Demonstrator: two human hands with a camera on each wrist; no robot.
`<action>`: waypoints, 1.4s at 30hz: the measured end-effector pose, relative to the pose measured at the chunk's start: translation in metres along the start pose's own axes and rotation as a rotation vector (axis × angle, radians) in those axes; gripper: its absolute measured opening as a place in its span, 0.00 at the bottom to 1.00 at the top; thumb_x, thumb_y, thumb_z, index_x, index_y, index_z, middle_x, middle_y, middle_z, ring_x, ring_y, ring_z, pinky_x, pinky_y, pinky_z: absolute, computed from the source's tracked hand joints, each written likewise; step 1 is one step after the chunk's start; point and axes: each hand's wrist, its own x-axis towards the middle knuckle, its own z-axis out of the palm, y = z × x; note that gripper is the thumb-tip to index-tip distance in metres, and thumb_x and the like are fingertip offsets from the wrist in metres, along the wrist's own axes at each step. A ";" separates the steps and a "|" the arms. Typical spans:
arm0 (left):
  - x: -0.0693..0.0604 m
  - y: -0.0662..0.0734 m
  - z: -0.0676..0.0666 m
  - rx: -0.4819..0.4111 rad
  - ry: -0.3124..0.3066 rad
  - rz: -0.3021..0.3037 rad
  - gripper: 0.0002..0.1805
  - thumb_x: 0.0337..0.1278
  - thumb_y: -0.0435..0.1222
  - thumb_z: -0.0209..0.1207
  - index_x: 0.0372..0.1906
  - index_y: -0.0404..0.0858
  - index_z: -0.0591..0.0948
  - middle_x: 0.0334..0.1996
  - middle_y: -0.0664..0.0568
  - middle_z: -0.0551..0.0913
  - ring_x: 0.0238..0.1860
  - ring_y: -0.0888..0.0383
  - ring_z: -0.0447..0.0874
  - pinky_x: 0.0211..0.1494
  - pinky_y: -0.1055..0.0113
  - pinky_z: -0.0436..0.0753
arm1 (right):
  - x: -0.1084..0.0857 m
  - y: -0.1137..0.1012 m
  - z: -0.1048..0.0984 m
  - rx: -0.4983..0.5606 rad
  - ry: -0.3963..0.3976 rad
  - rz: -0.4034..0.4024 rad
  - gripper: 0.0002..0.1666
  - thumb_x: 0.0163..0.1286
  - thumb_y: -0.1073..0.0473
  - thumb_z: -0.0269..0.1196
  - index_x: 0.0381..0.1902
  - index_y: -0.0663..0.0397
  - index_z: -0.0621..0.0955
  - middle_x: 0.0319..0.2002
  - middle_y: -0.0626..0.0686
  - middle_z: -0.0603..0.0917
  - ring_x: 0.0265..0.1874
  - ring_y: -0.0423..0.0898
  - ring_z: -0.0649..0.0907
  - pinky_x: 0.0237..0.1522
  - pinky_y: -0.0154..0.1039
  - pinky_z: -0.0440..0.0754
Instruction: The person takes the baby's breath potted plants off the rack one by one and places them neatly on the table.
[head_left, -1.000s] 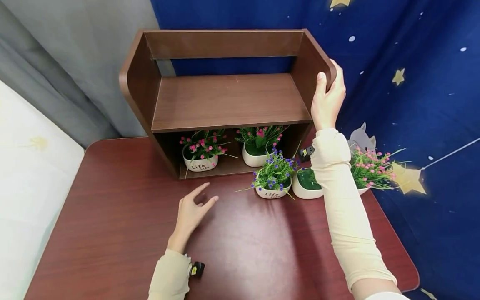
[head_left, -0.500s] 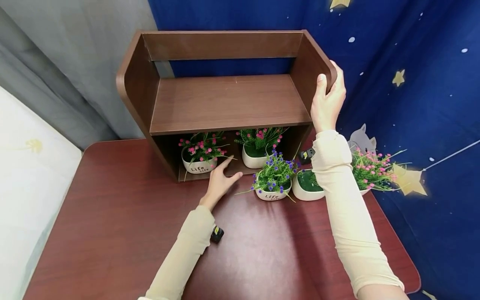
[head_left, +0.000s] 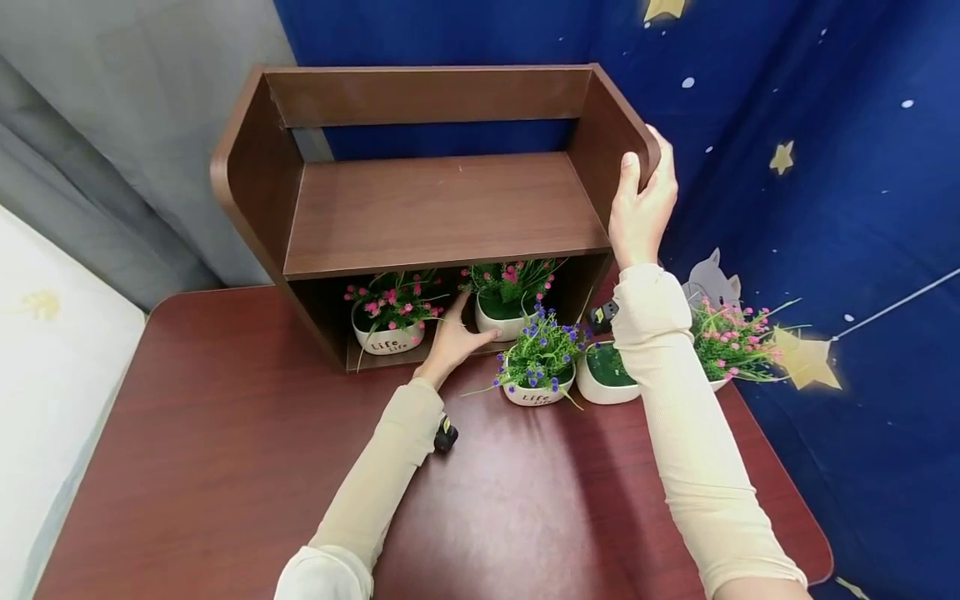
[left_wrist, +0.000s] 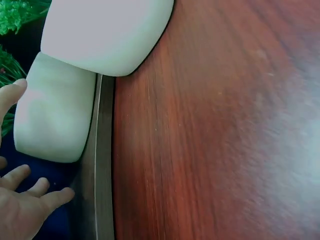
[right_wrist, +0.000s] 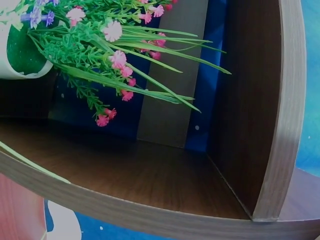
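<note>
My left hand (head_left: 453, 337) reaches into the lower compartment of the brown wooden shelf (head_left: 450, 212), beside a white pot with pink flowers (head_left: 493, 327). Its fingers are spread at the pot's left and the thumb lies before its front. In the left wrist view the thumb overlaps this pot (left_wrist: 55, 110), while the other fingers (left_wrist: 37, 190) stand apart from it; thumb contact is unclear. My right hand (head_left: 643, 208) grips the front edge of the shelf's right side panel (head_left: 618, 137), thumb inside and fingers outside.
A "Life" pot with pink flowers (head_left: 387, 340) stands left in the compartment. Before the shelf, on the reddish table (head_left: 202, 467), are a purple-flowered pot (head_left: 536, 396), another white pot (head_left: 607, 390) and pink flowers (head_left: 731, 342), partly behind my right sleeve.
My left hand has moved forward and right from above the table into the compartment, beside the right-hand pot. The right hand keeps its grip on the side panel. The head view has shifted slightly.
</note>
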 end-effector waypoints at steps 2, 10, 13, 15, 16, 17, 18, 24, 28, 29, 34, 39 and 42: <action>0.003 -0.004 0.003 -0.038 -0.010 -0.020 0.52 0.41 0.48 0.70 0.72 0.43 0.57 0.66 0.42 0.63 0.64 0.45 0.63 0.60 0.52 0.66 | 0.001 0.010 0.001 0.002 0.000 0.005 0.20 0.65 0.71 0.53 0.55 0.62 0.75 0.50 0.54 0.80 0.48 0.40 0.77 0.54 0.31 0.68; 0.009 -0.012 0.019 -0.070 0.038 0.059 0.47 0.37 0.41 0.74 0.67 0.38 0.64 0.55 0.40 0.74 0.56 0.47 0.72 0.55 0.56 0.72 | 0.004 0.025 0.002 0.015 -0.003 0.001 0.20 0.66 0.69 0.55 0.56 0.60 0.75 0.50 0.52 0.80 0.48 0.40 0.77 0.54 0.31 0.69; 0.006 -0.012 0.020 -0.061 0.060 0.070 0.47 0.37 0.41 0.74 0.66 0.38 0.65 0.54 0.39 0.75 0.55 0.47 0.74 0.52 0.56 0.74 | 0.003 0.022 0.002 0.018 -0.008 0.007 0.19 0.67 0.69 0.54 0.56 0.60 0.75 0.51 0.53 0.80 0.48 0.40 0.77 0.54 0.32 0.69; 0.002 -0.014 0.018 -0.044 0.067 0.070 0.46 0.37 0.41 0.74 0.66 0.39 0.65 0.54 0.40 0.76 0.54 0.48 0.75 0.51 0.56 0.74 | -0.001 0.017 0.002 0.020 -0.014 0.011 0.19 0.67 0.69 0.54 0.56 0.61 0.75 0.51 0.53 0.79 0.48 0.40 0.77 0.54 0.32 0.69; -0.001 -0.016 0.016 -0.037 0.076 0.074 0.46 0.37 0.42 0.74 0.66 0.38 0.65 0.53 0.39 0.77 0.52 0.48 0.76 0.50 0.56 0.75 | -0.003 0.013 0.002 0.019 -0.014 0.010 0.19 0.67 0.69 0.54 0.56 0.61 0.75 0.51 0.54 0.80 0.48 0.40 0.77 0.54 0.32 0.69; -0.005 -0.017 0.014 -0.025 0.086 0.075 0.46 0.37 0.42 0.74 0.66 0.39 0.66 0.52 0.40 0.77 0.51 0.48 0.77 0.50 0.56 0.75 | -0.004 0.008 0.002 0.015 -0.013 0.009 0.19 0.67 0.69 0.54 0.56 0.62 0.74 0.51 0.54 0.79 0.48 0.41 0.77 0.54 0.31 0.69; -0.009 -0.018 0.012 -0.017 0.099 0.074 0.45 0.37 0.43 0.74 0.65 0.39 0.67 0.51 0.40 0.78 0.50 0.49 0.78 0.49 0.57 0.76 | -0.006 0.004 0.002 0.014 -0.012 0.006 0.19 0.67 0.70 0.54 0.55 0.63 0.74 0.50 0.55 0.80 0.48 0.41 0.77 0.54 0.32 0.69; -0.035 -0.024 0.000 -0.052 0.154 0.053 0.44 0.35 0.42 0.74 0.63 0.38 0.69 0.51 0.40 0.78 0.52 0.51 0.77 0.46 0.60 0.78 | -0.005 -0.008 0.003 0.001 -0.006 -0.006 0.18 0.66 0.70 0.54 0.55 0.64 0.75 0.50 0.56 0.80 0.47 0.41 0.78 0.54 0.31 0.69; -0.050 -0.026 -0.008 -0.088 0.164 0.027 0.44 0.35 0.39 0.74 0.63 0.36 0.69 0.52 0.39 0.77 0.53 0.50 0.76 0.44 0.63 0.80 | 0.000 -0.003 0.002 -0.017 0.000 -0.001 0.19 0.66 0.70 0.54 0.55 0.63 0.75 0.50 0.55 0.80 0.48 0.41 0.78 0.53 0.31 0.69; -0.054 -0.026 -0.010 -0.093 0.166 0.025 0.43 0.35 0.39 0.74 0.63 0.36 0.69 0.52 0.38 0.77 0.53 0.50 0.76 0.42 0.63 0.80 | 0.001 -0.002 0.002 -0.020 0.002 0.001 0.19 0.66 0.70 0.54 0.55 0.63 0.75 0.50 0.55 0.80 0.48 0.41 0.78 0.53 0.31 0.69; -0.069 -0.028 -0.015 -0.128 0.175 0.034 0.44 0.35 0.36 0.74 0.64 0.36 0.68 0.53 0.39 0.76 0.54 0.50 0.75 0.42 0.63 0.80 | 0.003 0.002 0.001 -0.016 0.001 0.010 0.19 0.67 0.69 0.55 0.56 0.63 0.74 0.51 0.54 0.79 0.48 0.41 0.77 0.54 0.31 0.69; -0.086 -0.029 -0.019 -0.145 0.154 0.032 0.48 0.34 0.35 0.75 0.66 0.37 0.65 0.58 0.42 0.73 0.55 0.51 0.74 0.42 0.66 0.80 | 0.002 0.001 0.000 -0.007 0.000 0.019 0.19 0.67 0.70 0.54 0.56 0.63 0.74 0.51 0.55 0.79 0.49 0.41 0.77 0.54 0.31 0.69; -0.097 -0.030 -0.026 -0.107 0.136 0.035 0.48 0.34 0.37 0.75 0.66 0.37 0.65 0.58 0.43 0.72 0.55 0.52 0.73 0.41 0.67 0.79 | 0.001 -0.002 -0.001 0.008 0.004 0.025 0.19 0.67 0.70 0.54 0.55 0.63 0.74 0.51 0.55 0.79 0.49 0.42 0.77 0.54 0.31 0.69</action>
